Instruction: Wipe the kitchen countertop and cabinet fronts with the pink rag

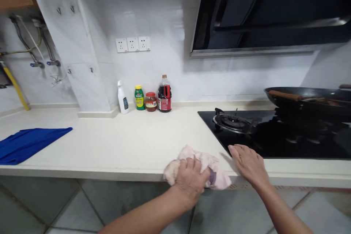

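A pale pink cloth [216, 161] lies bunched on the front edge of the white countertop [109, 146], part of it hanging over. My left hand [190, 177] presses down on it, fingers curled into the fabric. A dark purple patch of the cloth shows beside my thumb. To the right, my right hand [249, 162] rests at the front left corner of the black gas cooktop [267, 135]. It holds nothing; its fingers are loosely extended and slightly bent, partly hidden by the back of the hand.
By the wall stand a white spray bottle [123, 99], a green bottle [139, 98], a red-lidded jar [150, 102] and a dark sauce bottle [165, 97]. A blue cloth [30, 142] lies left. A wok [309, 98] sits on the cooktop under a range hood [268, 11].
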`<action>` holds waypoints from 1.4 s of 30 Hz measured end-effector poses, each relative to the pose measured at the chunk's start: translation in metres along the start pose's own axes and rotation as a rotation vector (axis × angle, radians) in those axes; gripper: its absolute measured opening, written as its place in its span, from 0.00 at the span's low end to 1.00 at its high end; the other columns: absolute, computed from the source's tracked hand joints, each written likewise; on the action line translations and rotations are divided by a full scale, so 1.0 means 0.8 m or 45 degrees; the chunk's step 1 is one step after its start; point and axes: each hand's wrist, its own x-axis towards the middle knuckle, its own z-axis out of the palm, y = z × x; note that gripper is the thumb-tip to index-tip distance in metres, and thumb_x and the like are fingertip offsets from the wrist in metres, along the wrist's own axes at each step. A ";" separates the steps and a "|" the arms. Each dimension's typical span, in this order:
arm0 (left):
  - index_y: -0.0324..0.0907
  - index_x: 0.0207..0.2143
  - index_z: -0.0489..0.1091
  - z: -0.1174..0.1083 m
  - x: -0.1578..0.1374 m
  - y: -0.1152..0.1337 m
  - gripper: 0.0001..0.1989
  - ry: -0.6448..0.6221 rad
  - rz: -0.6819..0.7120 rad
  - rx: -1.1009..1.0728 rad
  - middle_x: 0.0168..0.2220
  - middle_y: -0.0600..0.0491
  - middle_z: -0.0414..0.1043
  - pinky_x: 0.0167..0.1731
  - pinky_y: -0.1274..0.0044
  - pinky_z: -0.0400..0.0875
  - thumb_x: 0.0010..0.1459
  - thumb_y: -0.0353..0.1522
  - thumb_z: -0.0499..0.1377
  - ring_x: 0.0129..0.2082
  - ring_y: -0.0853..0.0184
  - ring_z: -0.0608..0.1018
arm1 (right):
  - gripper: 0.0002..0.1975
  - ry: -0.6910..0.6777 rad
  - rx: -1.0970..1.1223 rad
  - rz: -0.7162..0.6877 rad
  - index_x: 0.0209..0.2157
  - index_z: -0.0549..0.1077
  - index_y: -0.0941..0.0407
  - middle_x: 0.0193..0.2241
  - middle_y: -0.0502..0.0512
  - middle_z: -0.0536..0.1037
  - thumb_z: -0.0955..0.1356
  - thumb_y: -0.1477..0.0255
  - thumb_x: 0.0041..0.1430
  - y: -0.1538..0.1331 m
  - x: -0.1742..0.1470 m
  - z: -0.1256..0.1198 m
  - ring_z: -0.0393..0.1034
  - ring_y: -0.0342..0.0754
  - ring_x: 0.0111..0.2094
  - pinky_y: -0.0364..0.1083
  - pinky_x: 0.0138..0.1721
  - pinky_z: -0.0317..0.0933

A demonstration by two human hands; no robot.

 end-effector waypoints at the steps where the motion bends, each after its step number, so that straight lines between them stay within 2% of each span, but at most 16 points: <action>1: 0.49 0.57 0.69 0.004 0.015 0.015 0.30 0.005 0.017 -0.018 0.60 0.35 0.67 0.47 0.52 0.65 0.53 0.42 0.69 0.55 0.46 0.70 | 0.30 -0.002 0.012 -0.006 0.48 0.76 0.51 0.52 0.60 0.76 0.51 0.51 0.69 0.000 0.001 -0.001 0.69 0.61 0.52 0.63 0.54 0.60; 4: 0.46 0.55 0.69 0.003 0.045 0.045 0.32 0.003 0.039 -0.052 0.59 0.34 0.66 0.48 0.53 0.65 0.50 0.44 0.70 0.54 0.45 0.70 | 0.30 0.013 0.145 -0.027 0.47 0.77 0.52 0.50 0.61 0.77 0.51 0.53 0.69 -0.002 0.004 -0.012 0.69 0.60 0.52 0.60 0.55 0.60; 8: 0.47 0.61 0.63 -0.023 0.036 0.037 0.44 0.011 0.093 -0.215 0.57 0.37 0.67 0.50 0.53 0.66 0.44 0.47 0.73 0.52 0.45 0.71 | 0.27 0.229 0.380 -0.108 0.46 0.76 0.54 0.49 0.61 0.77 0.52 0.55 0.71 -0.026 -0.019 -0.029 0.68 0.57 0.53 0.58 0.57 0.60; 11: 0.47 0.64 0.58 -0.048 0.005 0.006 0.44 0.070 0.165 -0.472 0.63 0.37 0.61 0.55 0.55 0.66 0.47 0.41 0.72 0.59 0.46 0.69 | 0.23 0.307 0.360 -0.329 0.51 0.74 0.52 0.53 0.61 0.74 0.56 0.56 0.71 -0.063 -0.056 -0.026 0.66 0.57 0.56 0.60 0.58 0.58; 13: 0.47 0.64 0.57 -0.065 -0.017 -0.022 0.40 0.126 0.206 -0.642 0.67 0.39 0.57 0.59 0.59 0.66 0.51 0.37 0.69 0.65 0.50 0.65 | 0.22 0.236 0.274 -0.556 0.56 0.71 0.50 0.58 0.61 0.71 0.60 0.54 0.70 -0.091 -0.078 -0.019 0.63 0.60 0.59 0.62 0.58 0.57; 15: 0.47 0.61 0.60 -0.079 -0.036 -0.053 0.30 0.197 0.192 -0.744 0.64 0.42 0.62 0.61 0.62 0.65 0.57 0.33 0.63 0.65 0.55 0.65 | 0.26 0.128 0.156 -0.725 0.59 0.68 0.48 0.60 0.60 0.70 0.67 0.52 0.64 -0.121 -0.091 -0.012 0.61 0.63 0.60 0.65 0.59 0.54; 18: 0.46 0.52 0.67 -0.093 -0.052 -0.106 0.17 0.282 0.025 -0.770 0.54 0.46 0.72 0.57 0.66 0.70 0.60 0.30 0.56 0.56 0.61 0.74 | 0.37 0.049 0.023 -0.715 0.59 0.68 0.47 0.57 0.60 0.73 0.77 0.52 0.50 -0.167 -0.092 -0.004 0.63 0.67 0.57 0.70 0.59 0.50; 21: 0.44 0.48 0.70 -0.089 -0.057 -0.155 0.13 0.353 -0.188 -0.672 0.48 0.47 0.75 0.52 0.66 0.74 0.63 0.35 0.54 0.50 0.60 0.77 | 0.46 -0.002 -0.010 -0.698 0.56 0.69 0.50 0.53 0.62 0.75 0.81 0.49 0.38 -0.206 -0.086 0.007 0.65 0.68 0.54 0.71 0.58 0.51; 23: 0.44 0.46 0.72 -0.077 -0.059 -0.177 0.13 0.366 -0.288 -0.559 0.46 0.48 0.76 0.51 0.65 0.75 0.63 0.38 0.54 0.48 0.59 0.78 | 0.47 0.003 0.016 -0.751 0.56 0.68 0.50 0.52 0.62 0.75 0.81 0.47 0.37 -0.220 -0.083 0.018 0.65 0.67 0.54 0.69 0.57 0.53; 25: 0.45 0.44 0.74 -0.062 -0.062 -0.188 0.15 0.319 -0.359 -0.447 0.45 0.48 0.77 0.50 0.63 0.75 0.63 0.43 0.55 0.48 0.57 0.78 | 0.43 0.087 0.067 -0.845 0.58 0.67 0.51 0.53 0.61 0.75 0.78 0.46 0.46 -0.218 -0.082 0.027 0.65 0.64 0.54 0.66 0.57 0.54; 27: 0.46 0.44 0.75 -0.051 -0.067 -0.191 0.17 0.251 -0.403 -0.368 0.47 0.48 0.77 0.51 0.61 0.74 0.63 0.46 0.55 0.50 0.56 0.77 | 0.37 0.214 0.112 -0.962 0.59 0.67 0.52 0.53 0.60 0.75 0.73 0.46 0.55 -0.200 -0.082 0.030 0.65 0.62 0.54 0.64 0.58 0.53; 30: 0.48 0.46 0.76 -0.046 -0.072 -0.189 0.19 0.172 -0.415 -0.329 0.51 0.48 0.76 0.53 0.61 0.72 0.64 0.48 0.53 0.54 0.56 0.76 | 0.31 0.365 0.121 -1.048 0.58 0.68 0.53 0.50 0.60 0.76 0.67 0.48 0.62 -0.152 -0.080 0.022 0.67 0.60 0.52 0.62 0.57 0.52; 33: 0.48 0.46 0.77 -0.052 -0.073 -0.187 0.21 0.156 -0.401 -0.297 0.51 0.48 0.77 0.53 0.62 0.73 0.65 0.49 0.52 0.54 0.56 0.77 | 0.29 0.418 0.091 -0.990 0.57 0.69 0.54 0.49 0.62 0.76 0.62 0.47 0.66 -0.081 -0.077 0.010 0.67 0.60 0.53 0.63 0.58 0.52; 36: 0.48 0.44 0.78 -0.057 -0.072 -0.186 0.22 0.187 -0.370 -0.246 0.50 0.48 0.78 0.53 0.63 0.73 0.65 0.50 0.52 0.52 0.56 0.78 | 0.28 0.438 0.041 -0.925 0.55 0.71 0.51 0.51 0.61 0.76 0.60 0.46 0.66 0.012 -0.072 0.005 0.66 0.60 0.56 0.64 0.58 0.52; 38: 0.48 0.44 0.78 -0.058 -0.070 -0.185 0.21 0.204 -0.365 -0.218 0.50 0.48 0.79 0.53 0.63 0.74 0.64 0.50 0.52 0.51 0.56 0.79 | 0.28 0.445 -0.004 -0.825 0.52 0.73 0.49 0.51 0.60 0.75 0.62 0.44 0.63 0.083 -0.067 0.002 0.66 0.61 0.56 0.64 0.58 0.53; 42: 0.49 0.42 0.79 -0.054 -0.069 -0.186 0.21 0.239 -0.385 -0.197 0.48 0.49 0.80 0.52 0.64 0.75 0.63 0.51 0.53 0.50 0.56 0.80 | 0.33 0.348 -0.084 -0.408 0.47 0.76 0.52 0.49 0.64 0.74 0.61 0.41 0.57 0.206 -0.050 -0.024 0.65 0.63 0.54 0.63 0.57 0.55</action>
